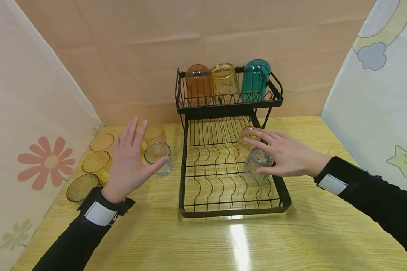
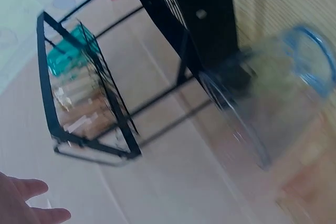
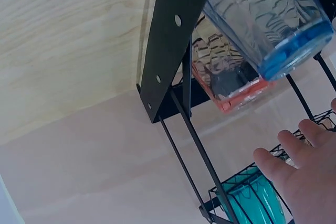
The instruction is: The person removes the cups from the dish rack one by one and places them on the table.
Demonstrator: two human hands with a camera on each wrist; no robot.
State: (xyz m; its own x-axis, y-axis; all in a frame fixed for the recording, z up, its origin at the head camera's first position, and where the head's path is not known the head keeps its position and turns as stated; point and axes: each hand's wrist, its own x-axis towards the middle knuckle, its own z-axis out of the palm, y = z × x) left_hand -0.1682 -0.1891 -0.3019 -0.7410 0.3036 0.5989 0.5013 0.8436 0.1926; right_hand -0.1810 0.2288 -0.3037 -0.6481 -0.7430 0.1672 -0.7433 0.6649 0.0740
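My left hand (image 1: 129, 162) is raised over the left part of the table, fingers straight and thumb spread, holding nothing. Just right of it a clear glass with a blue rim (image 1: 165, 165) stands on the table. My right hand (image 1: 286, 155) hovers at the right side of the black dish rack (image 1: 235, 213), fingers extended. Below those fingers, an upside-down clear glass with a blue base (image 1: 252, 174) is in the lower tier. Behind it is a clear glass with a red base (image 3: 241, 95), partly hidden by the hand. In the right wrist view the fingers are apart from both glasses.
Upside down on the upper tier are a brown glass (image 1: 198, 84), a yellow glass (image 1: 225, 84) and a teal glass (image 1: 256, 81). Left of my left hand stand an orange glass (image 1: 100, 142), an amber glass (image 1: 95, 162) and a smoky glass (image 1: 82, 187). A peach glass (image 1: 157, 134) stands behind.
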